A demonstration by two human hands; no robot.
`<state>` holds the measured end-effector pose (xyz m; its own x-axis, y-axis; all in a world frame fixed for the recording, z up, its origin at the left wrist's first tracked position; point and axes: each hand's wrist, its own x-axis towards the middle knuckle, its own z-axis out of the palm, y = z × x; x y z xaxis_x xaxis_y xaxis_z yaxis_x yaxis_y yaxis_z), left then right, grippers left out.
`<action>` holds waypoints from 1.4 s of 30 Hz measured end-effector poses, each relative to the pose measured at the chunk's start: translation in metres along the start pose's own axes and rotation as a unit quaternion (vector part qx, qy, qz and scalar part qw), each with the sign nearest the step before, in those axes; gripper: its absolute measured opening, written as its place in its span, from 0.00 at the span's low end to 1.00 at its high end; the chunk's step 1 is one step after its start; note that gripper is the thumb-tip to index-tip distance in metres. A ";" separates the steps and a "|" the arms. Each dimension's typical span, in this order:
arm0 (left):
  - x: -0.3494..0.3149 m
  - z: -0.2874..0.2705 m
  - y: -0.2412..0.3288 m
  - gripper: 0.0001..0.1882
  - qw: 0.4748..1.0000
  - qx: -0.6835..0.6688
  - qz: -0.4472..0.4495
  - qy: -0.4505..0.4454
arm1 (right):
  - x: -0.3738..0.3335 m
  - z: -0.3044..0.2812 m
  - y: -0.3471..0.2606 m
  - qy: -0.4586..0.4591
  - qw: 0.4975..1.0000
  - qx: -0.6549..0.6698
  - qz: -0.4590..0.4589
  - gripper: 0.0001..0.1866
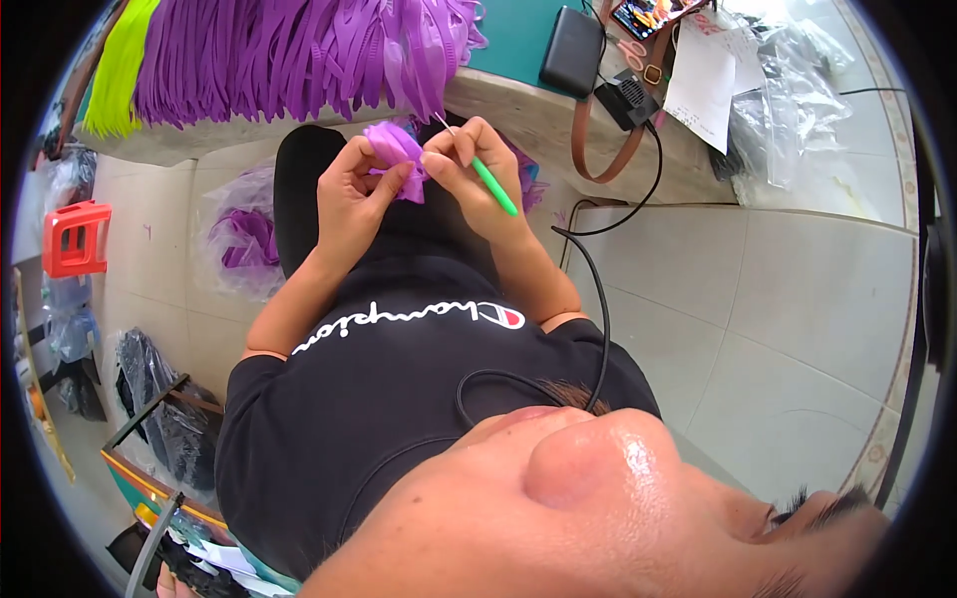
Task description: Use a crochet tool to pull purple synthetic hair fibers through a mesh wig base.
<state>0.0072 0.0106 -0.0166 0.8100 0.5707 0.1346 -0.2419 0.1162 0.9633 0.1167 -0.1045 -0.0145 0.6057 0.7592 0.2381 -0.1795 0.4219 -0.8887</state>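
Pinched between the thumb and fingers of my left hand (349, 199) is a folded, light purple rubbery piece (397, 149). My right hand (488, 199) is closed round a slim tool with a bright green handle (494, 186). Its thin metal tip points up and away, beside the purple piece. Both hands are close together above my lap, just short of the table edge. Just beyond them, many purple rubbery straps (269, 60) hang in a row over that edge. The kind of tip on the tool is too small to make out.
Lime green strips (118, 75) hang left of the straps. On the table lie a black power bank (572, 52), pink-handled scissors (630, 52), a brown belt (596, 149), paper (700, 85) and clear plastic bags (788, 100). A red stool (77, 239) and a bag of purple pieces (244, 239) stand left. A black cable (601, 299) runs beside my right arm.
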 end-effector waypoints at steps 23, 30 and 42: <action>0.021 -0.249 -0.044 0.09 0.895 -0.047 0.078 0.436 | 0.010 -0.042 -0.076 0.091 0.903 0.313 -0.280 0.06; 0.016 -0.168 0.000 0.10 0.999 -0.052 -0.012 -0.013 | 0.023 -0.014 -0.069 0.012 0.930 0.308 -0.202 0.03; -0.020 0.009 0.031 0.21 0.939 0.293 0.116 -0.141 | 0.020 0.052 -0.051 -0.003 0.980 0.073 -0.184 0.13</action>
<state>-0.0116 -0.0040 0.0129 0.9011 0.2773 0.3334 -0.1617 -0.4985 0.8517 0.0981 -0.0855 0.0561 0.6464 0.5450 0.5341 -0.0597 0.7339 -0.6766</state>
